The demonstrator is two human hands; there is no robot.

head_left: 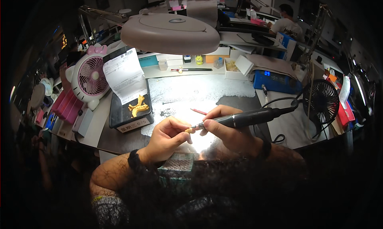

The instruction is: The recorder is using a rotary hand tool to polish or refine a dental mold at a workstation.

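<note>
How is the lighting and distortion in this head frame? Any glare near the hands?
Head view: the lamp burns out the metal work plate beside the left hand and right hand; the small yellow piece stays readable; corners fall black; fisheye bends the bench edges.

The small piece [188, 130] pinched in the left hand [167, 137] is yellowish tan, and the rotary tool [243, 118] in the right hand [227, 127] is black with a silver tip. Left of the tool, a black tray [119, 119] holds a golden-yellow casting [138, 106] under white printed paper [125, 75]. Beyond the tray stands a pink and white fan [89, 77]. Right of the tool are a black fan [321, 101] and a blue box [277, 81]. The counter [235, 99] is grey.
</note>
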